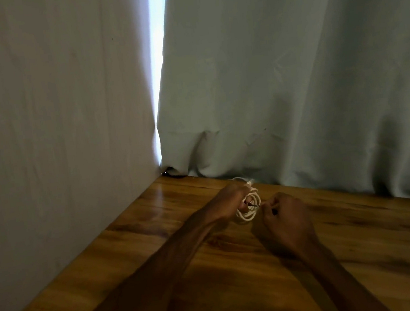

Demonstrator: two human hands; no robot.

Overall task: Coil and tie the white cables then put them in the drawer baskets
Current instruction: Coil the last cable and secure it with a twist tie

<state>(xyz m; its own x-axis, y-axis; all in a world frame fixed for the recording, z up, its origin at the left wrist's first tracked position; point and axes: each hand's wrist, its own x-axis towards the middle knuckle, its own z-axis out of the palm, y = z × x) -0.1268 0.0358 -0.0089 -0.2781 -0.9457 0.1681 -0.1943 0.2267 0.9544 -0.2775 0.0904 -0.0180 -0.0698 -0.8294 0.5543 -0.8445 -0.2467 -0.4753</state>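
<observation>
Partly hidden behind left grip [231, 198]: white cable coil [248, 216]. Too small to identify: thin dark item [253, 204] near right grip [284, 212].

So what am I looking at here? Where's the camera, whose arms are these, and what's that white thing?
No machine here: a person works with bare hands, and the one camera sits on their head, looking forward and down. The left hand grips a coiled white cable over a wooden table. The right hand, fingers curled, pinches what looks like a thin dark tie beside the coil, though it is too small to be sure. A wall stands to the left and a curtain hangs behind.
</observation>
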